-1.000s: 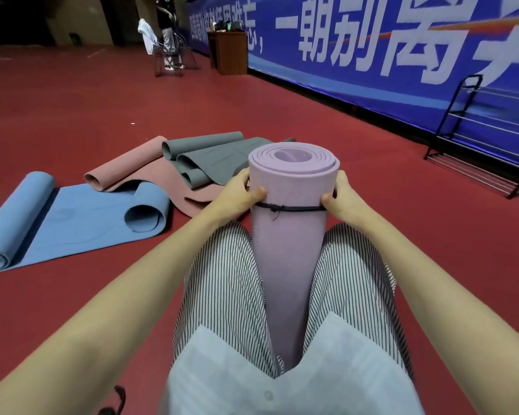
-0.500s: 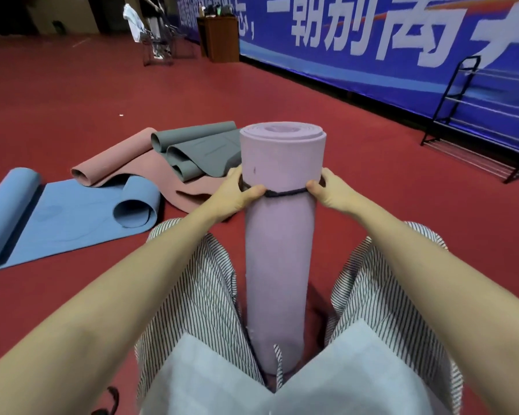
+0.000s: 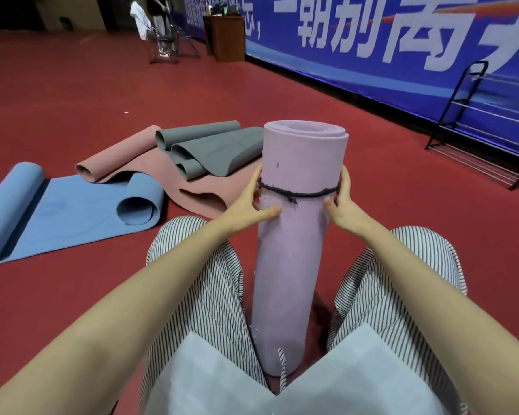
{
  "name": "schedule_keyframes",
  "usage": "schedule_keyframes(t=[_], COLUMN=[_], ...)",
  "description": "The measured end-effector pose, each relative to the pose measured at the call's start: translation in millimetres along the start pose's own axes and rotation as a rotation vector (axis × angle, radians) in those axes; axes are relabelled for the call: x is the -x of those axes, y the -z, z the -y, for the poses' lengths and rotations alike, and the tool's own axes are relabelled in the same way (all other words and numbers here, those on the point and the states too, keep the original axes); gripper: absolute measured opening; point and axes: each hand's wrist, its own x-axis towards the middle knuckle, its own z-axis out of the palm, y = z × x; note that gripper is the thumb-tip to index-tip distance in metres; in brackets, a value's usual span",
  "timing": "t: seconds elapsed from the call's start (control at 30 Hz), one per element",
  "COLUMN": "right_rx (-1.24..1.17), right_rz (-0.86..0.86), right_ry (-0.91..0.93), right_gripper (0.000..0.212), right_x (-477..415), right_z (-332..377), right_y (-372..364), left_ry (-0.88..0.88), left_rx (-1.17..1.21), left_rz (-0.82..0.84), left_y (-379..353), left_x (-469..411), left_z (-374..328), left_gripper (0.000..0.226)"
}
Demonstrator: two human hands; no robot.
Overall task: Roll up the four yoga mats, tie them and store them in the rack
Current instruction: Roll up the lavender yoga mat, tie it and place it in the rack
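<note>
Red floor [image 3: 72, 94]; upright purple mat [image 3: 291, 265], left hand [image 3: 249, 205] and right hand [image 3: 342, 202] curled round it.

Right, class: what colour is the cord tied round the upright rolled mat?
The cord is black, on the lilac mat; head view.

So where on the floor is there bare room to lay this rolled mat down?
Bare red floor lies between the purple mat and the rack on the right, and a wide stretch opens beyond the grey mat toward the wooden desk. The left is crowded: blue mat, pink mat and grey mat lie bunched there.
</note>
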Motion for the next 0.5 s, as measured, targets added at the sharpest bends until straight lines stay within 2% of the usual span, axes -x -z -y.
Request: schedule_keyframes(t=[0.1,0.13,0.2,0.27,0.3,0.5], right_rx=[-0.206,-0.274,-0.355,-0.345,-0.326,-0.189], right_rz=[-0.117,-0.12,-0.136,-0.169,-0.162,-0.039], right_ry=[-0.115,-0.151,-0.204,-0.242,-0.265,-0.293], right_gripper=[0.151,0.14,0.104,0.073,0.065,0.068], right_x=[-8,-11,-14,-18,-19,-18], right_z=[7,7,6,2,2,-6], right_y=[-4,-5,-6,-8,-9,1], left_ry=[0.004,0.037,0.103,0.12,0.112,0.164], left_rx=[0.02,0.042,0.097,0.098,0.104,0.192], left_rz=[0.013,0.003,-0.031,-0.035,-0.038,-0.013], left_y=[-5,-7,-8,-8,-9,-2], left_x=[-4,-5,-8,-11,-13,-16], left_z=[-6,-11,-18,-18,-17,-11], left_gripper=[0.09,0.08,0.065,0.053,0.053,0.066])
